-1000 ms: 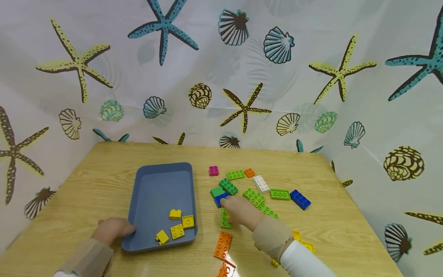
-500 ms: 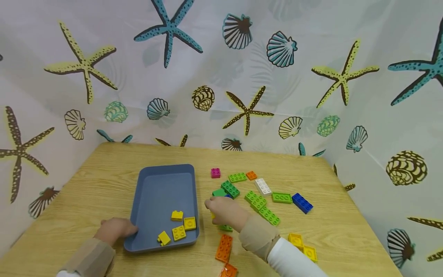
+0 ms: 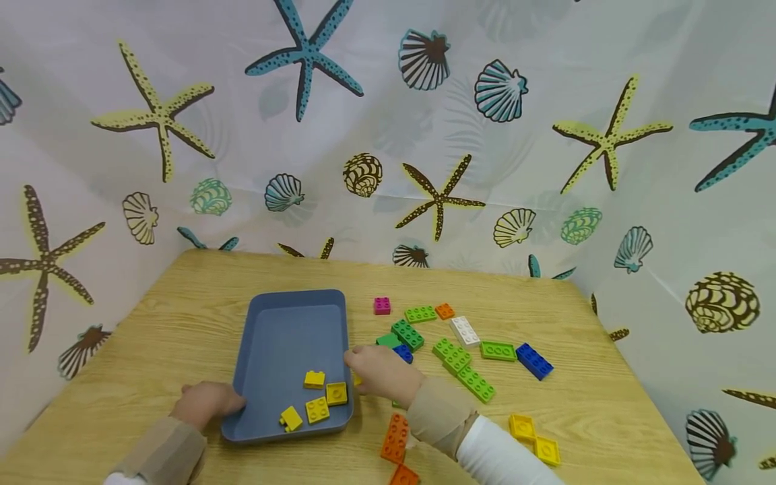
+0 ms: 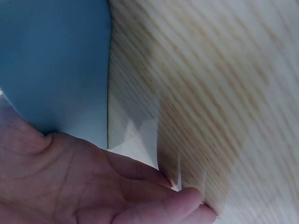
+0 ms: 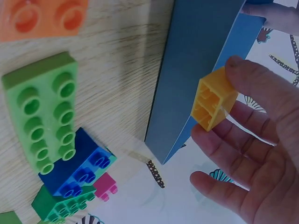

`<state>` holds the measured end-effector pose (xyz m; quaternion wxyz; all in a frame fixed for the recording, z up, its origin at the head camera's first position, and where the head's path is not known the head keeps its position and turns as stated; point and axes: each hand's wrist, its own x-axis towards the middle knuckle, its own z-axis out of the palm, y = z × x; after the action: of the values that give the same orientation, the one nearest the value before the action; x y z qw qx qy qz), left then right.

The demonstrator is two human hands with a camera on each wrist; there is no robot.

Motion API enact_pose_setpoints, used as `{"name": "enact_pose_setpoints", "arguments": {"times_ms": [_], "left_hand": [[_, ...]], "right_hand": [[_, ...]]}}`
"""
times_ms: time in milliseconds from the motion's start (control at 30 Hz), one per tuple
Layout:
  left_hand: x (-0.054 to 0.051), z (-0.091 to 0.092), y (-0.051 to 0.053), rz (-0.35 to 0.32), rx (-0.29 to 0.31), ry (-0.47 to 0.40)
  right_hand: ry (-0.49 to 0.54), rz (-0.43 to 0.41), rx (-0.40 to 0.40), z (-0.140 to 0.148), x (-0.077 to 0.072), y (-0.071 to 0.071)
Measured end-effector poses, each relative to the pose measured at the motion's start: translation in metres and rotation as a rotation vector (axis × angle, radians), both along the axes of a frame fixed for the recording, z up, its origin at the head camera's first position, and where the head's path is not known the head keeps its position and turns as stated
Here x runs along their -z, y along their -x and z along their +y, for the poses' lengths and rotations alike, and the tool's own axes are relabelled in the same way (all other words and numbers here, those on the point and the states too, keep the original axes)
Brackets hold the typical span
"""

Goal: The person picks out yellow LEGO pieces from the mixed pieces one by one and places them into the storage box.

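My right hand [image 3: 384, 372] pinches a yellow toy brick [image 5: 216, 99] between thumb and fingertips, beside the right wall of the blue-grey tray [image 3: 297, 296]. The brick's hollow underside shows in the right wrist view. In the head view, the hand mostly hides it. At the tray's near left, my left hand [image 3: 206, 403] holds the rim, its thumb over the edge. In the left wrist view, that hand's other fingers [image 4: 159, 210] stretch out beyond the tray's outer wall, near the wooden table. Several yellow bricks [image 3: 317, 409] lie in the near right part of the tray.
Right of the tray lie green bricks [image 3: 475, 384], blue bricks [image 3: 534, 362], a white brick [image 3: 465, 331], a pink brick [image 3: 382, 306] and orange bricks [image 3: 395, 436]. Two yellow bricks [image 3: 547, 450] touch near the right front. A patterned curtain [image 3: 364, 135] hangs behind the table.
My right hand has moved left from among the loose bricks to the tray's right wall, carrying the yellow brick. The left hand stays at the rim. The head view has shifted slightly.
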<state>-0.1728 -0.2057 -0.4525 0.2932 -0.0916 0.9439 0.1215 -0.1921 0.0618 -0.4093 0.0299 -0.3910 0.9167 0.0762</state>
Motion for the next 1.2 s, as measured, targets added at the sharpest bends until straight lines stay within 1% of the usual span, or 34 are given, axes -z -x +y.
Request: {"name": "enact_pose_setpoints", "arguments": {"times_ms": [100,200,367,433,567,667,833,1000,1100,1200], "left_hand": [[0.001,0.000,0.001,0.005,-0.043,-0.001],[0.001,0.000,0.001,0.008,-0.042,-0.003],[0.001,-0.001,0.001,-0.002,0.023,-0.003],[0.001,-0.001,0.001,-0.008,0.039,-0.002],[0.000,-0.001,0.001,-0.015,0.014,-0.004],[-0.001,-0.001,0.001,-0.018,0.005,-0.008],[0.001,-0.002,0.002,-0.022,0.013,-0.014],[0.000,-0.002,0.002,-0.029,0.043,-0.011],[-0.001,-0.002,0.001,-0.025,0.026,-0.010],[0.001,-0.002,0.002,-0.023,-0.004,-0.015]], "right_hand": [[0.007,0.003,-0.016,-0.003,-0.001,-0.001],[0.006,-0.008,-0.023,-0.007,-0.001,-0.001],[-0.014,-0.022,-0.034,-0.014,-0.001,-0.003],[-0.028,-0.024,-0.036,-0.016,0.000,-0.004],[-0.046,-0.038,-0.037,-0.020,0.002,-0.006],[-0.052,-0.034,-0.051,-0.023,0.004,-0.006],[-0.061,-0.035,-0.091,-0.026,0.006,-0.008],[-0.068,-0.056,-0.104,-0.028,0.007,-0.012],[-0.074,-0.063,-0.104,-0.030,0.009,-0.014],[-0.077,-0.073,-0.109,-0.030,0.012,-0.014]]}}
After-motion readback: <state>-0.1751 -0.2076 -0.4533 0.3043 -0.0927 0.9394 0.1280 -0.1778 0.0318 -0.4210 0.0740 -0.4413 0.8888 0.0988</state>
